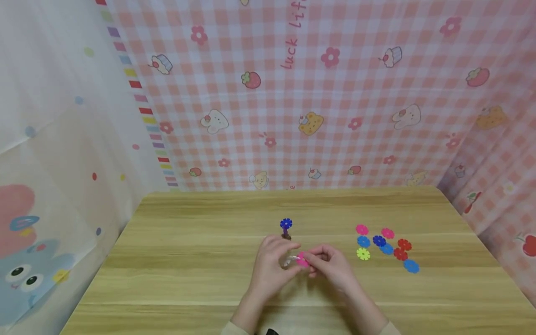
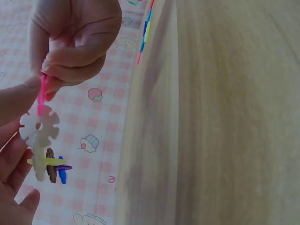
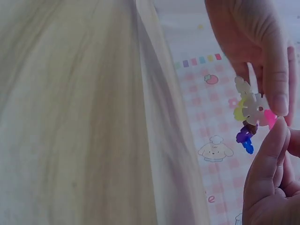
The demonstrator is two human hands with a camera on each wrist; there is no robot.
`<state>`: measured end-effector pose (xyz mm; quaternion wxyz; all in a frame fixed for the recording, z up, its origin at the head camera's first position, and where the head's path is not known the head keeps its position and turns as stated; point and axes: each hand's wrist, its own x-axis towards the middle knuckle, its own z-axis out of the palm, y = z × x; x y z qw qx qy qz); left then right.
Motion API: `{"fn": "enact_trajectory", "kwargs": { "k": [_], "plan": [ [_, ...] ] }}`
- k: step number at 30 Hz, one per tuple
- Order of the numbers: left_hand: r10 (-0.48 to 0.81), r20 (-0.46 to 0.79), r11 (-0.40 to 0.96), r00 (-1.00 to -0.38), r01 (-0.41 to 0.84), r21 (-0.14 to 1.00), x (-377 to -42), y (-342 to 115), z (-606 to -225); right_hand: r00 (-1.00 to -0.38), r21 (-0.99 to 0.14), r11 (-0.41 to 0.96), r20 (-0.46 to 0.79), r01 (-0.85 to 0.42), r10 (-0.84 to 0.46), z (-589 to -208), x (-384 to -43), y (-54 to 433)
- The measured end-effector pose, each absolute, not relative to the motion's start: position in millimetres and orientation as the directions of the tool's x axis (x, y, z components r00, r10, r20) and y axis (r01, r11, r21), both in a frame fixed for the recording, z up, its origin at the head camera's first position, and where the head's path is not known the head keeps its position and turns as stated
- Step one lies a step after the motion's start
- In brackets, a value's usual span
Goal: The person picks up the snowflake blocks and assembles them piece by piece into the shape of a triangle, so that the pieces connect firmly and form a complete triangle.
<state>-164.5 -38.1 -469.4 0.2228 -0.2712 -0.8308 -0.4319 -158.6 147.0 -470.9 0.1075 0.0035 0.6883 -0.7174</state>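
My right hand pinches a pink notched disc between thumb and fingers. The pink disc is slotted into a whitish disc, part of a joined chain of notched discs. Further along come another whitish disc, a yellow disc, a brown disc, a purple disc and a blue disc. Around the whitish discs my left hand is spread in a C shape. Its thumb lies close to the pink disc; whether it touches is unclear.
Several loose notched discs lie on the wooden table to the right, among them a yellow-green disc, a red disc and a light blue disc. A dark object shows at the bottom edge. A checked cloth hangs behind.
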Motion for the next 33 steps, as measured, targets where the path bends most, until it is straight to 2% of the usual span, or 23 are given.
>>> {"fn": "enact_trajectory", "kwargs": {
  "k": [9,15,19,24,27,33],
  "plan": [
    [0.273,0.579,0.448,-0.768,0.634,0.630,-168,-40,-474,-0.975,-0.983,-0.081,-0.148,0.163,-0.167,-469,-157,146],
    [0.258,0.577,0.420,-0.775,0.628,0.655,-168,-40,-474,-0.972,-0.990,-0.069,-0.104,0.121,-0.210,-469,-158,150],
    [0.240,0.565,0.438,-0.789,0.607,0.663,-169,-41,-474,-0.982,-0.993,0.112,-0.049,0.029,-0.182,-469,-164,166],
    [0.223,0.499,0.471,-0.837,0.541,0.697,-169,-42,-474,-0.998,-0.900,0.434,0.022,-0.043,-0.053,-474,-172,207],
    [0.220,0.481,0.473,-0.849,0.524,0.708,-169,-43,-473,-1.000,-0.858,0.514,0.012,-0.021,-0.021,-479,-175,233],
    [0.206,0.467,0.480,-0.860,0.505,0.717,-168,-43,-474,-1.000,-0.816,0.578,-0.010,0.018,0.017,-485,-176,266]
  ]
}}
